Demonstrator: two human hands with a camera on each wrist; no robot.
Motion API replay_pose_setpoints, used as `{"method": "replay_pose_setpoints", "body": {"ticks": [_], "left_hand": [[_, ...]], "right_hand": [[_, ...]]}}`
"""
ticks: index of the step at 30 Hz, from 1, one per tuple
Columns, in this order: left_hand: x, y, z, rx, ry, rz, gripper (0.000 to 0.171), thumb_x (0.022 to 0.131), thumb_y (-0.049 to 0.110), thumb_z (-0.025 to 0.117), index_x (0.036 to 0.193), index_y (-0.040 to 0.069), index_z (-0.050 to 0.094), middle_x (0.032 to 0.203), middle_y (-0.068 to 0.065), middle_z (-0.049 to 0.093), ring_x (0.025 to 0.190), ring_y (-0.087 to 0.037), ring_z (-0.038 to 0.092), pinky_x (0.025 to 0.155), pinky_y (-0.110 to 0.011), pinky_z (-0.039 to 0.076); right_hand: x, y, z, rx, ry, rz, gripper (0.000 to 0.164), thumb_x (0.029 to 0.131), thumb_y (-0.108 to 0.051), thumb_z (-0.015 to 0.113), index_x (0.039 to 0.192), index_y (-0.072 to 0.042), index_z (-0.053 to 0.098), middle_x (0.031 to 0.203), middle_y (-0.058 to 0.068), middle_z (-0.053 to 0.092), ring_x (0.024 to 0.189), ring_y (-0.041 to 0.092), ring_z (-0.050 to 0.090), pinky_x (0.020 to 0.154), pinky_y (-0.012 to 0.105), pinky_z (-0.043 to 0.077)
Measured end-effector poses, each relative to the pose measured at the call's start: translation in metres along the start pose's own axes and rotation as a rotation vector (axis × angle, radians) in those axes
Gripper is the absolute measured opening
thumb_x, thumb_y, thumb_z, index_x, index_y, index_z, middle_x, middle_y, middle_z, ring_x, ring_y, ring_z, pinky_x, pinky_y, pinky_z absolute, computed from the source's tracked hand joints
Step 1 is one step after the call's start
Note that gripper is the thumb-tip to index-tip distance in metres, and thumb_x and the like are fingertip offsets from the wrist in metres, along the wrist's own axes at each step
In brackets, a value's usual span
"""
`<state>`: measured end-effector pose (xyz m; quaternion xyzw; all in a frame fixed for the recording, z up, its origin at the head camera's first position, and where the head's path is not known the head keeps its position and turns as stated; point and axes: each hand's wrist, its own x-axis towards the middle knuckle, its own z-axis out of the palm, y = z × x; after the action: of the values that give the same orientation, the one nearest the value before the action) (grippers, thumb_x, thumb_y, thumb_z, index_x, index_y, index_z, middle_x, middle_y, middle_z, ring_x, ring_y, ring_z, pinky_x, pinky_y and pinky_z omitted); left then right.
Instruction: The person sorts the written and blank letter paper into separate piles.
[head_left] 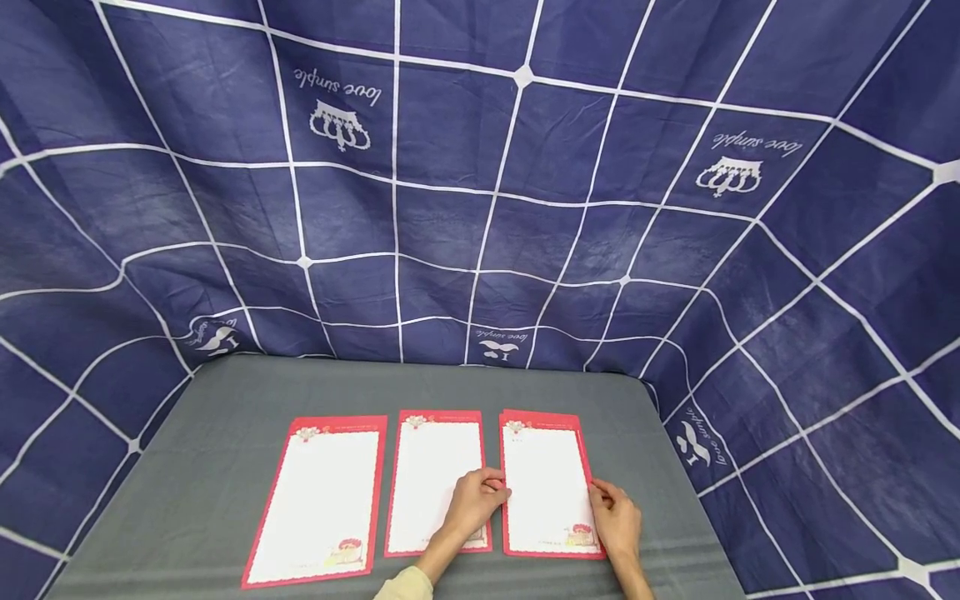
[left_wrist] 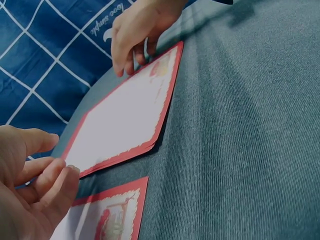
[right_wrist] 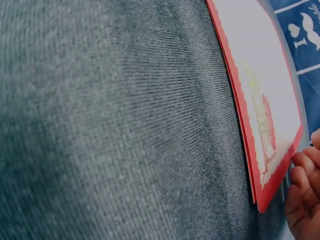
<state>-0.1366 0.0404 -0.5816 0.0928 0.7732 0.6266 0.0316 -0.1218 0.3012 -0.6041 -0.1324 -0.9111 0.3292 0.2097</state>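
Note:
At the right of the row lies a small stack of red-bordered white paper sheets (head_left: 547, 483), its edges slightly offset at top and right. My left hand (head_left: 474, 500) is at the stack's left long edge, over the right side of the middle sheet (head_left: 431, 475). In the left wrist view, that hand's thumb stands apart from its bent fingers (left_wrist: 57, 187), which meet the stack's edge. My right hand (head_left: 618, 517) is at the opposite long edge, its fingertips against the red border. Loosely bent fingers (right_wrist: 302, 175) show beside the stack's corner in the right wrist view.
A third red-bordered sheet (head_left: 322, 500) lies at the left, turned slightly. All the paper rests on a grey cloth-covered table (head_left: 217, 433). Dark blue curtain (head_left: 450, 225) with white lines hangs behind it and along both sides.

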Motion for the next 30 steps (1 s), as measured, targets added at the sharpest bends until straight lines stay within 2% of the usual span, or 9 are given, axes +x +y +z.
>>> {"method": "replay_pose_setpoints", "body": {"ticks": [5, 10, 15, 20, 25, 30], "left_hand": [[0.002, -0.002, -0.003, 0.008, 0.016, 0.015, 0.024, 0.083, 0.007, 0.073, 0.102, -0.008, 0.070, 0.081, -0.001, 0.067, 0.070, -0.006, 0.061, 0.066, -0.020, 0.051], [0.000, -0.002, -0.005, 0.008, 0.006, 0.025, 0.026, 0.084, 0.007, 0.074, 0.104, -0.008, 0.070, 0.085, -0.005, 0.069, 0.075, -0.011, 0.065, 0.069, -0.022, 0.053], [-0.002, -0.002, -0.009, 0.020, -0.003, 0.036, 0.027, 0.085, 0.009, 0.074, 0.106, -0.008, 0.069, 0.091, -0.010, 0.070, 0.080, -0.017, 0.068, 0.072, -0.025, 0.055], [-0.005, -0.003, -0.020, 0.027, 0.007, 0.061, 0.031, 0.087, 0.010, 0.074, 0.109, -0.011, 0.067, 0.097, -0.017, 0.070, 0.085, -0.024, 0.069, 0.076, -0.030, 0.057], [-0.008, -0.006, -0.035, 0.132, 0.056, 0.100, 0.032, 0.087, 0.009, 0.074, 0.110, -0.010, 0.066, 0.099, -0.018, 0.070, 0.092, -0.032, 0.069, 0.081, -0.039, 0.056], [-0.010, -0.011, -0.055, 0.252, 0.121, 0.119, 0.032, 0.086, 0.009, 0.075, 0.112, -0.009, 0.067, 0.102, -0.018, 0.071, 0.094, -0.034, 0.068, 0.083, -0.046, 0.055]], "right_hand": [[0.001, 0.001, -0.001, -0.010, 0.019, -0.010, 0.015, 0.089, -0.010, 0.070, 0.100, -0.002, 0.076, 0.076, 0.002, 0.066, 0.062, 0.011, 0.055, 0.059, 0.036, 0.045], [0.001, -0.002, 0.003, 0.010, 0.042, -0.041, 0.013, 0.087, -0.007, 0.070, 0.097, -0.002, 0.077, 0.075, 0.000, 0.066, 0.065, 0.010, 0.056, 0.059, 0.033, 0.046], [0.001, -0.013, 0.008, 0.041, 0.019, -0.060, 0.014, 0.088, -0.008, 0.071, 0.099, -0.003, 0.077, 0.080, 0.000, 0.069, 0.071, 0.011, 0.061, 0.064, 0.032, 0.049], [0.001, -0.027, 0.016, 0.056, -0.017, -0.082, 0.014, 0.087, -0.007, 0.072, 0.100, -0.004, 0.077, 0.080, -0.001, 0.068, 0.072, 0.012, 0.062, 0.064, 0.031, 0.050], [0.000, -0.044, 0.028, 0.099, -0.044, -0.181, 0.013, 0.085, -0.003, 0.073, 0.097, -0.003, 0.076, 0.081, -0.001, 0.069, 0.071, 0.012, 0.064, 0.063, 0.029, 0.053], [-0.006, -0.059, 0.045, 0.148, -0.063, -0.270, 0.011, 0.084, 0.000, 0.074, 0.094, -0.002, 0.076, 0.081, -0.001, 0.069, 0.071, 0.011, 0.065, 0.064, 0.027, 0.055]]}}
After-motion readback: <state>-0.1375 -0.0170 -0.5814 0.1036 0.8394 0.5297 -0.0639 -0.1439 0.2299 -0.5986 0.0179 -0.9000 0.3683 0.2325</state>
